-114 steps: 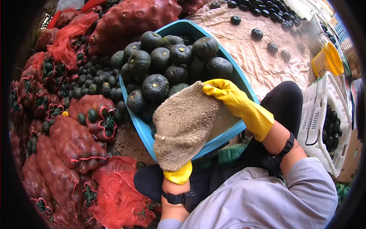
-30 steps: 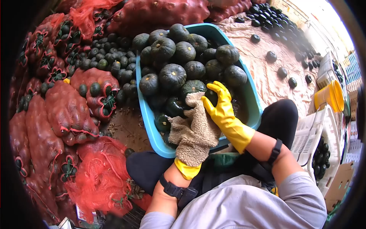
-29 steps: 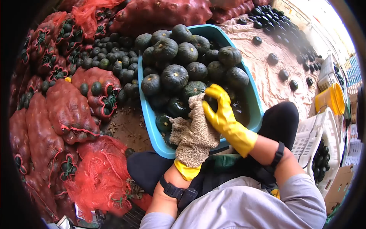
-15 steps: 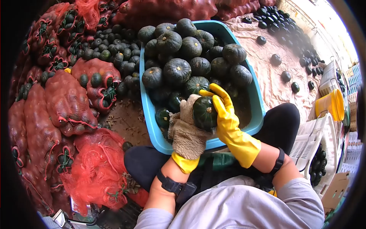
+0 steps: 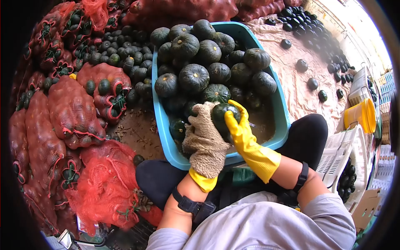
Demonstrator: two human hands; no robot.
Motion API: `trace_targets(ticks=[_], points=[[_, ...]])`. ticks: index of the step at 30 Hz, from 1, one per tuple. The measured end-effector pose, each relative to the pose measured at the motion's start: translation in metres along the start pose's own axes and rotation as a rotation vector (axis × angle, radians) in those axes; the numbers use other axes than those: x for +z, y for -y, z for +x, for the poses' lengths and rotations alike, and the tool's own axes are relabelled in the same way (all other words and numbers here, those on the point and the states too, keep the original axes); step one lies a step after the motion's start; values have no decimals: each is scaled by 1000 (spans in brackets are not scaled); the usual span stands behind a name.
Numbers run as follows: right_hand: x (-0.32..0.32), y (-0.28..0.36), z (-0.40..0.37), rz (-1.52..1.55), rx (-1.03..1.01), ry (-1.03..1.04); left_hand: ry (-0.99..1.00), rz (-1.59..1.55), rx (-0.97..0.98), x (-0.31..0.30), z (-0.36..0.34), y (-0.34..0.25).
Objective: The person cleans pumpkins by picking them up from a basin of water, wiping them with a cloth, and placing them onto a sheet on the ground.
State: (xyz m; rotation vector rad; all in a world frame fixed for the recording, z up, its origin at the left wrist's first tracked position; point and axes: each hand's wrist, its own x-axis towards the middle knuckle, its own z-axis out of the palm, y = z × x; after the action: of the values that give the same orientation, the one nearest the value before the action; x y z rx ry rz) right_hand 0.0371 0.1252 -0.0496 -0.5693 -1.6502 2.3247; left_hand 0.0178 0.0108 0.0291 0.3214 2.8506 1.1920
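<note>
Between my two hands is a wet, dark green pumpkin [image 5: 221, 118], held over the near end of a blue tub [image 5: 163, 139]. My left hand [image 5: 206, 141], in a tan cloth mitt over a yellow rubber glove, is closed against the pumpkin's left side. In a yellow rubber glove, my right hand [image 5: 241, 129] grips its right side with bent fingers. A heap of other dark green pumpkins [image 5: 193, 78] fills the far part of the tub. Murky water [image 5: 264, 118] shows near the right wall.
Red mesh sacks [image 5: 73, 110] crowd the left, with loose pumpkins [image 5: 121, 54] behind them. On the right, more pumpkins [image 5: 312, 83] lie on a pale sheet [image 5: 279, 50]. A yellow bucket [image 5: 360, 116] and white crates [image 5: 337, 150] stand at right.
The pumpkin has turned in my hands, and its stem end no longer faces up. My right hand has shifted slightly left and down, its fingers now bent over the pumpkin.
</note>
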Motion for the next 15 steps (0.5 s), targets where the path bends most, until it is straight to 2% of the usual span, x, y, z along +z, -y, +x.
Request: trace_targets(ticks=[1, 3, 4, 5, 7, 8, 10, 12, 13, 14, 15], points=[[-13, 1, 8, -351, -142, 98, -28, 111, 37, 1, -4, -4], [-12, 63, 5, -696, -27, 331, -32, 38, 108, -10, -2, 0], [-15, 72, 2, -898, -236, 463, -31, 2, 144, -16, -1, 1], [-10, 94, -1, -1010, -166, 589, -42, -61, 162, -14, -1, 8], [-15, 86, -1, -739, -76, 576, -55, -179, 204, -9, -2, 23], [-11, 90, -3, -512, 238, 523, -61, -237, 229, -9, -2, 28], [-19, 43, -4, 35, 320, 425, -37, -66, 184, -8, 1, 23], [-30, 27, -2, -583, -98, 460, 28, 194, 97, -10, 2, 10], [-36, 19, -2, -873, -297, 395, 128, 118, -128, -18, 3, -6], [-24, 28, 10, -629, -80, 370, 59, 126, -66, -13, 10, -13], [-16, 38, 14, -376, 131, 336, -214, -19, 325, 6, 5, 16]])
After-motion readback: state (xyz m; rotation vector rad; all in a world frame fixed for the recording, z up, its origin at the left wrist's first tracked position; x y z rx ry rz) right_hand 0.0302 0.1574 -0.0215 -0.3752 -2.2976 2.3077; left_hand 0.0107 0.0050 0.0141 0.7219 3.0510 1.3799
